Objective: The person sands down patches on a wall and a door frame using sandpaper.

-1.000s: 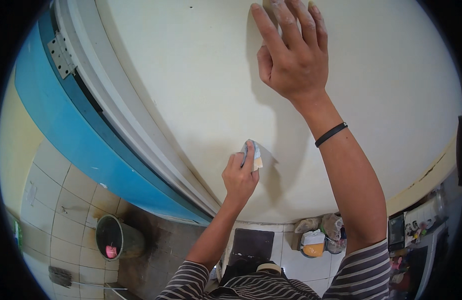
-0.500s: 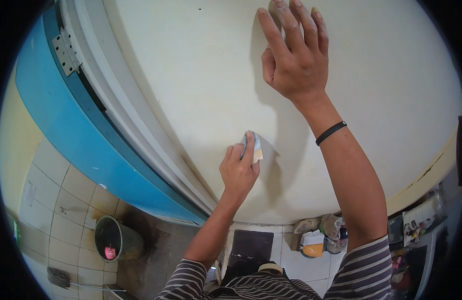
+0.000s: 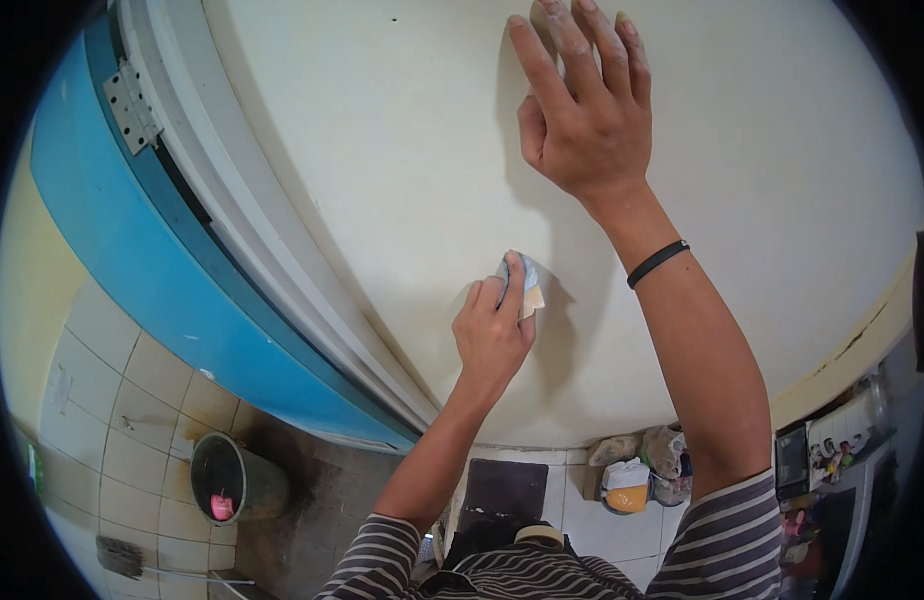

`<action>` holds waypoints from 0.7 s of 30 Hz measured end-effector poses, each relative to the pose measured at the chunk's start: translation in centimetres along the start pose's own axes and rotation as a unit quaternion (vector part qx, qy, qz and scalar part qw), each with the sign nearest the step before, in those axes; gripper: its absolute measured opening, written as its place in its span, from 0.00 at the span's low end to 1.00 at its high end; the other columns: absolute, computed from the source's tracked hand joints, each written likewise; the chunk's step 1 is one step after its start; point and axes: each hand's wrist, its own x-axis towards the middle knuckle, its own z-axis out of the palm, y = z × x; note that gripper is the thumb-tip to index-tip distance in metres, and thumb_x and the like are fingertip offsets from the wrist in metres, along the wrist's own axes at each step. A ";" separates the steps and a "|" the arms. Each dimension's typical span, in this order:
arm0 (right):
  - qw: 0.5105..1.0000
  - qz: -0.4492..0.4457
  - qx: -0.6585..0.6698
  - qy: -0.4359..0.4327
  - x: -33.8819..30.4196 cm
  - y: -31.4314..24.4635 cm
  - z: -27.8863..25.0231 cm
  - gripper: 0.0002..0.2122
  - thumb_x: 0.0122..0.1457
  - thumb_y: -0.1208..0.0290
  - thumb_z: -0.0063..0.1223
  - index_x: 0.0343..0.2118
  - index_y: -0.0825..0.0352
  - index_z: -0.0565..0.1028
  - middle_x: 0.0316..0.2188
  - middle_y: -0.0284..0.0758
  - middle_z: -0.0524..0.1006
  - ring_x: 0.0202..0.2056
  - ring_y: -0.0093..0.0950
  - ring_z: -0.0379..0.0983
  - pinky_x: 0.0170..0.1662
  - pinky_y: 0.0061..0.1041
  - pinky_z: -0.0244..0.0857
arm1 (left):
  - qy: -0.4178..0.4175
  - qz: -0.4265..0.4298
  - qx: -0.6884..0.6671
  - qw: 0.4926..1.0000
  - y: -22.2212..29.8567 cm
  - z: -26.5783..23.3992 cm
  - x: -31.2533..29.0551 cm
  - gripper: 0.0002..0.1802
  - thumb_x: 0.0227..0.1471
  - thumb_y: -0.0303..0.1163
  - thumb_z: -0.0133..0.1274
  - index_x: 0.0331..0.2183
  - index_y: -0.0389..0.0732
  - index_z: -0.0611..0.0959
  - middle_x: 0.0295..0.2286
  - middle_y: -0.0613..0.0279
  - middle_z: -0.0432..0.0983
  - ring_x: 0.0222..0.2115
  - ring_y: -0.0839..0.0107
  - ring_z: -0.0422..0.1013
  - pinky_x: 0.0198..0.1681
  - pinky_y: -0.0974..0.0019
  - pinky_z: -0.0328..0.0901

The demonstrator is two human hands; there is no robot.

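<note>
My left hand (image 3: 494,325) is closed on a small folded piece of sandpaper (image 3: 529,285), blue-grey on one part and tan on another. The index finger lies along it and presses it to the cream wall (image 3: 402,200). Higher up and to the right, my right hand (image 3: 592,110) rests on the same wall with its fingers spread, holding nothing. Pale dust shows on its fingers. A black band (image 3: 658,263) circles the right wrist.
Left of the wall stand a white frame (image 3: 222,170) and a blue door (image 3: 132,260) with a metal hinge (image 3: 132,105). Below are a dark bucket (image 3: 237,480) with a pink dipper (image 3: 222,507), a brush (image 3: 120,556), a dark mat (image 3: 502,490) and several bags (image 3: 622,485) on the floor.
My left hand has slid a little up and to the right along the wall with the sandpaper. The right hand stays on the wall, barely shifted in the picture.
</note>
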 end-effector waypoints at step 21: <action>0.999 -0.009 -0.034 -0.029 0.3 -0.2 -0.8 0.23 0.54 0.71 0.46 0.55 0.66 0.75 0.60 0.45 0.70 0.63 0.46 0.63 0.68 0.52 0.51 | 0.016 0.052 0.010 0.998 1.2 0.3 2.9 0.45 0.26 0.22 0.63 0.55 0.38 0.79 0.25 0.63 0.65 0.25 0.65 0.66 0.23 0.61 0.65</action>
